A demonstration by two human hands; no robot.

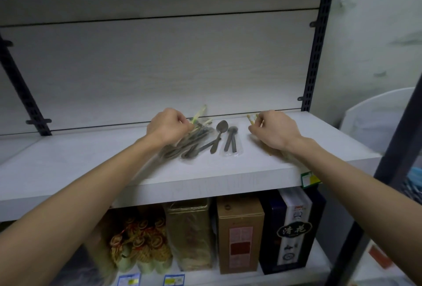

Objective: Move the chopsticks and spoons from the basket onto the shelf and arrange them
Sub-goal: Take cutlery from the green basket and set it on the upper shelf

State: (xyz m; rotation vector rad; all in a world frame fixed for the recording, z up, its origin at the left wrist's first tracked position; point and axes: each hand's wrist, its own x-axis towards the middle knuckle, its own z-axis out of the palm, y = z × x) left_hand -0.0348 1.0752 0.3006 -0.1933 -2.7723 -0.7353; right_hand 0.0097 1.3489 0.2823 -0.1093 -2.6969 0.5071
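On the lower level, under the white board, goods stand in a row. At the left sits a bundle of gold coin ornaments with red cord [139,237], beside it a tall gold-wrapped package [190,233]. Right of that stands a brown cardboard box [239,233], then a dark blue and white box with Chinese characters [293,228]. Two blue price tags [174,280] sit on the near edge below. A green label [308,178] hangs at the right. Black slotted uprights [316,41] frame the pale back panel [159,64].

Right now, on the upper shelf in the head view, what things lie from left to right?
Left hand on a pile of bagged spoons → loose spoon → bagged spoon pair → right hand holding chopsticks.
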